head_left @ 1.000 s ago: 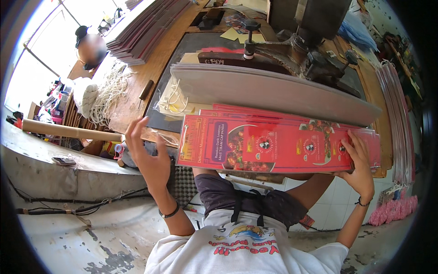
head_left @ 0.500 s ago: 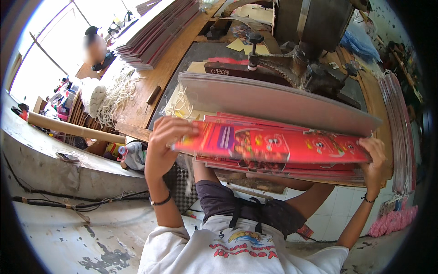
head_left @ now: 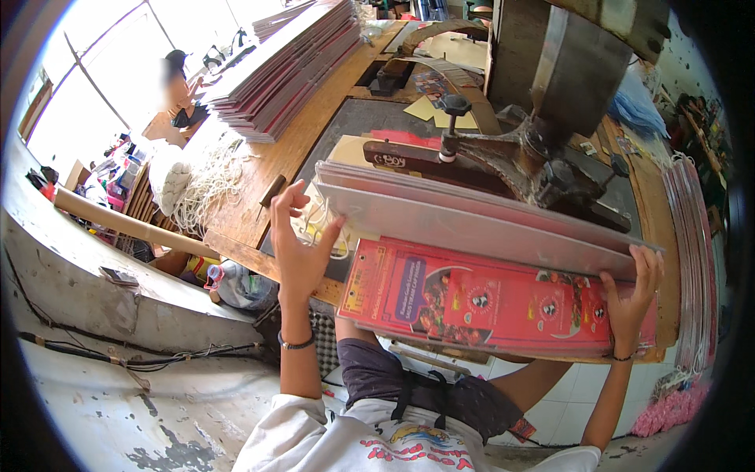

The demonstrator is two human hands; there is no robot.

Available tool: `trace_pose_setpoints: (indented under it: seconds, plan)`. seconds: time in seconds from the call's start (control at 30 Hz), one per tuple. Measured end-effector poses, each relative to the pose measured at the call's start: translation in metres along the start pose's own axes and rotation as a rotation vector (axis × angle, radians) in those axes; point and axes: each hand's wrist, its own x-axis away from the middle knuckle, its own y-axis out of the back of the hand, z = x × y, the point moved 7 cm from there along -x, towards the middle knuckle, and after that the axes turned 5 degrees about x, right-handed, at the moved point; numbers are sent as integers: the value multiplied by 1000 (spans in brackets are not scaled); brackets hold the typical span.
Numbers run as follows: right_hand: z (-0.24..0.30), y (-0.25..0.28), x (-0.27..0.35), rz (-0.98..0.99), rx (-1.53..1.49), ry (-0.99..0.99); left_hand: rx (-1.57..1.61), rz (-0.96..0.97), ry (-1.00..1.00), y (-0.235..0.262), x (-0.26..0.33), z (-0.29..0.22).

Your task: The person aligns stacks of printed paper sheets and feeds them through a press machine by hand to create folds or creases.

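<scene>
Cards [head_left: 503,303], a long red printed stack, lie across the middle of the frame, with the grey sheets [head_left: 472,224] just above them and overlapping their top edge. The right hand [head_left: 629,295] clasps the stack's right end, fingers curled over the top edge and thumb against the face, so that end is pinched. The left hand [head_left: 299,252] is at the left end, fingers spread and loose; the thumb tip seems to touch the grey sheets' corner, but it closes on nothing. The red stack's near edge overhangs the bench [head_left: 259,197] toward the person's body.

Above, in the upper centre, stands a dark iron press [head_left: 535,157] with a screw knob; at upper left sits a tall pile of flat sheets [head_left: 291,71], and a bundle of white cord [head_left: 204,185] lies left of the hand.

As I judge it, the weak point is the left end: only one end is truly held, so the stack could fan out, slide askew or tip off the overhanging edge. The slick grey sheets could also slip over the cards and push them out of register. The far corners lie close to the press arm, and a snag there would bend them.
</scene>
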Motion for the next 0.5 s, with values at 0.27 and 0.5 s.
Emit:
trace_pose_setpoints:
  seconds: [0.27, 0.5]
  plan:
    - [-31, -10, 36, 16, 116, 107, -38, -14, -12, -3, 12, 9]
    - [-66, -15, 56, 33, 83, 17, 81, -42, -99, 0, 25, 21]
